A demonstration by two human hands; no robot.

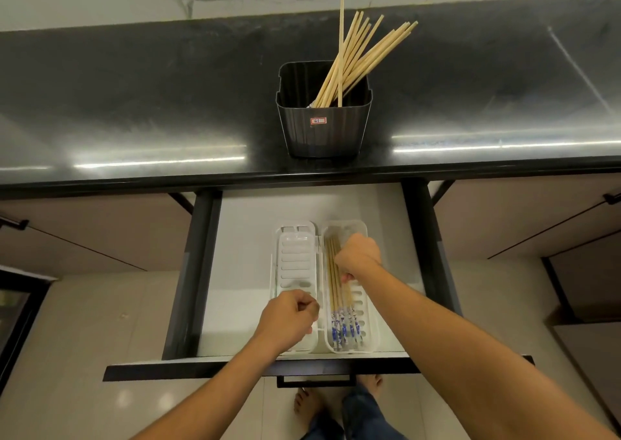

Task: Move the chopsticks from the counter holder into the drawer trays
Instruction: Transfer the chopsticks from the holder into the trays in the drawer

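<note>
Right hand (358,254) was clenched over a bundle of chopsticks (339,301) lying in the right tray (369,335). Left hand (289,318) was loosely fisted, grasping nothing visible, over the left tray (295,254). Both trays sat in the open drawer (242,271). Remaining chopsticks (356,53) stood in the black holder (322,130) on the worktop (134,103).
</note>
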